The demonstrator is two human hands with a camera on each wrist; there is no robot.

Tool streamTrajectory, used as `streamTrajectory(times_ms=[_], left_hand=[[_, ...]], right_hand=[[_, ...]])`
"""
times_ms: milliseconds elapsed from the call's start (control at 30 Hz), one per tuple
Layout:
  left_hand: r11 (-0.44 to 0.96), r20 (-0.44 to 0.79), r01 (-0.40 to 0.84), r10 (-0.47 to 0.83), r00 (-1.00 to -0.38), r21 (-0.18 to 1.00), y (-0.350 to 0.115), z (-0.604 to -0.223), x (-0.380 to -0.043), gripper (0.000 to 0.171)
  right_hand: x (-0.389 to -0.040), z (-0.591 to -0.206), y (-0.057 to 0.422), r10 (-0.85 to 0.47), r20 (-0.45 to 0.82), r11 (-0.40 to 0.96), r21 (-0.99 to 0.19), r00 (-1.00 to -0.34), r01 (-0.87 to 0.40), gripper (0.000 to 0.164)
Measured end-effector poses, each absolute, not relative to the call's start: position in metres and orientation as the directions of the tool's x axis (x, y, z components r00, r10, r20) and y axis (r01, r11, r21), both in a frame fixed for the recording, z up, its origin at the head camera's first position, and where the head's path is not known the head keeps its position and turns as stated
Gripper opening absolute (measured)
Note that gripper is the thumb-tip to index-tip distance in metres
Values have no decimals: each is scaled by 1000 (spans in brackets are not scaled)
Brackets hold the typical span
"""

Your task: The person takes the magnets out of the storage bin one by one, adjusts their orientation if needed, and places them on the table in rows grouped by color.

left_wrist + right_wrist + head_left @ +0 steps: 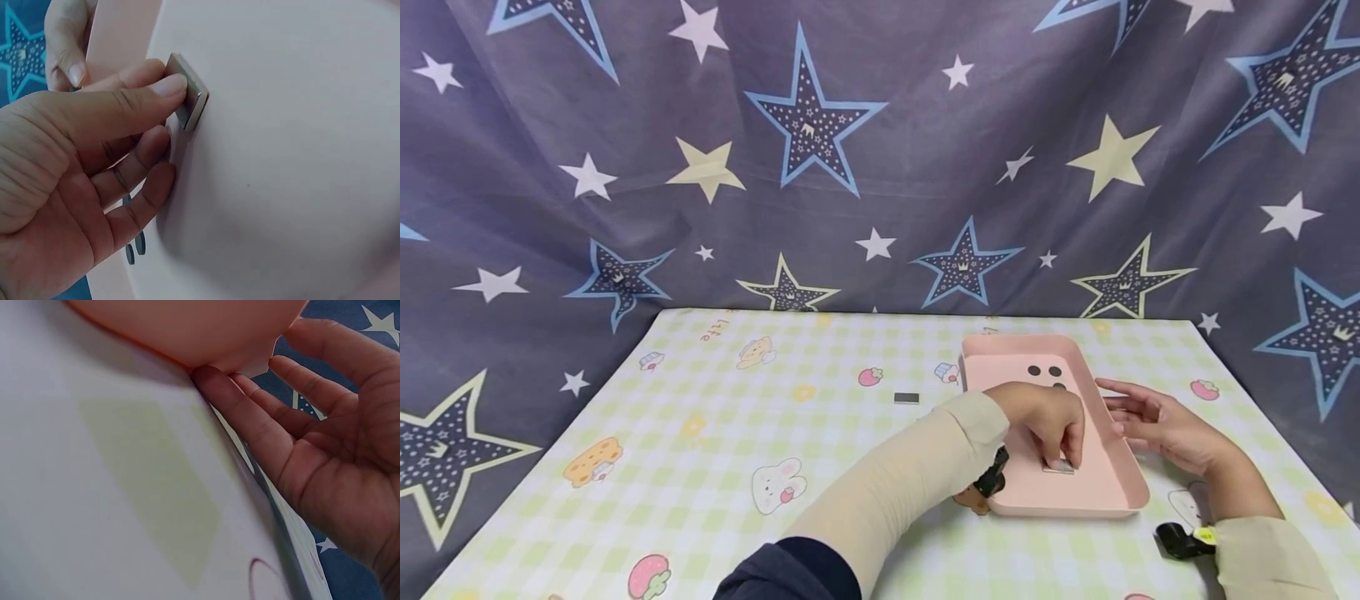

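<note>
My left hand (1054,421) reaches into a shallow pink tray (1026,500). Thumb and index finger pinch a small, flat, rectangular metal block (189,94), shiny grey with a pale edge, right at the tray floor. Three black discs (1033,371) show toward the tray's far end, one partly covered by the hand. Outside the tray's right wall, my right hand (1157,425) touches it with extended fingers; in the right wrist view, the fingertips (215,384) meet the pink wall low down by the tabletop.
A dark grey rectangular piece (906,398) lies on the checked tablecloth (715,467) left of the tray. My left forearm crosses the tray's left edge. Behind the table hangs a dark curtain (895,150) printed with stars.
</note>
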State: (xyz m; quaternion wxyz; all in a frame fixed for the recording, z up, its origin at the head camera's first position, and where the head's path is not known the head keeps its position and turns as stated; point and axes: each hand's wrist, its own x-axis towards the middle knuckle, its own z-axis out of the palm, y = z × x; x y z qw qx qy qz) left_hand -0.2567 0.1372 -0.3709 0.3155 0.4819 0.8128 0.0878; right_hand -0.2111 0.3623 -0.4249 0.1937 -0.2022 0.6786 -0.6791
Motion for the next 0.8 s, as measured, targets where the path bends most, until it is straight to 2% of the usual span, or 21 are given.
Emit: streamTrajectory(times_ms=[133, 300, 800], left_hand=[[516, -401, 724, 847, -349, 458, 134, -371, -260, 30], [538, -423, 666, 837, -348, 516, 132, -372, -262, 39], [530, -419, 593, 847, -327, 606, 129, -379, -266, 33]], right_hand=[[-211, -424, 363, -543, 16, -15, -1000, -840, -9, 58], [-212, -424, 362, -558, 22, -27, -1000, -829, -8, 58], [-211, -424, 362, -545, 6, -10, -1000, -838, -1, 59]])
